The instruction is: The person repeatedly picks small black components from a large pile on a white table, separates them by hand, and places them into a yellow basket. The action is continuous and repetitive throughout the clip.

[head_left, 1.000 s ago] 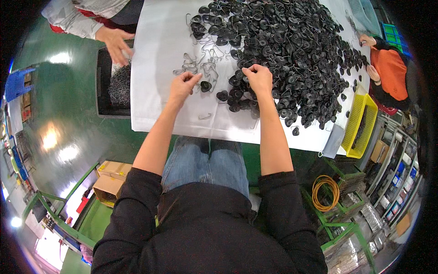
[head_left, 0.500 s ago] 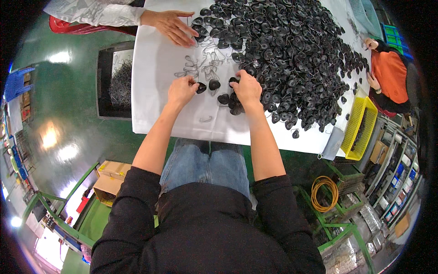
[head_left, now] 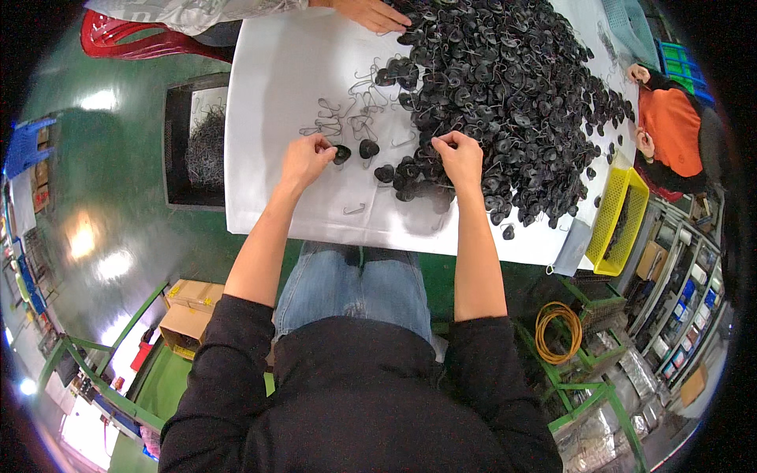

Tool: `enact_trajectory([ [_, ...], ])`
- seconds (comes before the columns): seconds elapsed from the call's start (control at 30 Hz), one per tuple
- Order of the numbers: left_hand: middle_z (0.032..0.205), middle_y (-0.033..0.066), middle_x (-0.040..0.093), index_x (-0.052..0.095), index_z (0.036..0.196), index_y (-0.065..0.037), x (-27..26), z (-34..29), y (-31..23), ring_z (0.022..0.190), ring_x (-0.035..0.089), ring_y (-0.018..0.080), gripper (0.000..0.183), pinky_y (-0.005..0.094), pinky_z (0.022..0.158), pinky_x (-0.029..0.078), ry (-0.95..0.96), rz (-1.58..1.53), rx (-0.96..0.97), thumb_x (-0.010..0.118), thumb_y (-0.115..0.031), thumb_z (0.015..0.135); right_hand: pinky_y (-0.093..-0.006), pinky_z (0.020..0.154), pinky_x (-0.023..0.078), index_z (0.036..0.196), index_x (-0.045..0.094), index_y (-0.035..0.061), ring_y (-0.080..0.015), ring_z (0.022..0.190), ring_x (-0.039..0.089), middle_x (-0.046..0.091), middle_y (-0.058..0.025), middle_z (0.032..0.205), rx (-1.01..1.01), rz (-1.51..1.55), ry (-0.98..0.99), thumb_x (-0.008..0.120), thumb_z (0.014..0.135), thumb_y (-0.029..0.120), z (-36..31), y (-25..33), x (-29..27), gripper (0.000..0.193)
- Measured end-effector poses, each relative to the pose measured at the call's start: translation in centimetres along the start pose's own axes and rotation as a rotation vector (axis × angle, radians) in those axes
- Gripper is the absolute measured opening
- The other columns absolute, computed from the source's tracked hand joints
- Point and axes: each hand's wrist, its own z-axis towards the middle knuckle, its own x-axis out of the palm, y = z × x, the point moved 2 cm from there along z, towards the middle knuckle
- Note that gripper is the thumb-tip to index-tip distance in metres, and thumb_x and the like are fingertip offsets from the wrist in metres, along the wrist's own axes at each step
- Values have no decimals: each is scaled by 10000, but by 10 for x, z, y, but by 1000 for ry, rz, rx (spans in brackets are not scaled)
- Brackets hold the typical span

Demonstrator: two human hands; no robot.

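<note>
My left hand (head_left: 306,160) pinches a small black round cup (head_left: 341,154), which looks like a suction cup, at its near-left edge. Just right of it lies another black cup (head_left: 368,148), apart from the rest. At the left edge of the big heap of black cups with wire hooks (head_left: 505,102), my right hand (head_left: 461,160) has thumb and forefinger closed together; what they hold, if anything, is too small to make out. Bare wire hooks (head_left: 331,118) lie loose beyond my left hand. Several cups (head_left: 406,175) form a small group between my hands.
All this lies on a white-covered table (head_left: 268,158). A co-worker's hand (head_left: 371,13) touches the heap at the far side; another person in orange (head_left: 669,130) is at the right. A yellow basket (head_left: 620,225) stands at the right corner, a dark tray of wire (head_left: 197,142) at the left.
My right hand has moved right, from the small group to the heap's edge. My left hand has shifted slightly left with the cup. The co-worker's hand has moved farther away and right, onto the heap.
</note>
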Motion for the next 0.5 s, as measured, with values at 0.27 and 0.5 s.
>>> enact_trajectory([
  [0.27,757,30,605,610,832,-43,-5,-7,-15,673,575,155,190,297,568,445,300,-534,-84,622,-225,778,-244,485,352,742,631,-1,-90,528,483,536,4,565,257,788,172,684,714,193,-6,-27,-8,203],
  [0.5,790,35,585,572,903,-70,-23,-10,-33,665,575,141,184,248,548,478,574,-1373,31,584,-243,842,-191,428,270,776,579,29,-59,471,381,471,5,605,228,1236,329,630,770,150,-28,-26,-33,131],
])
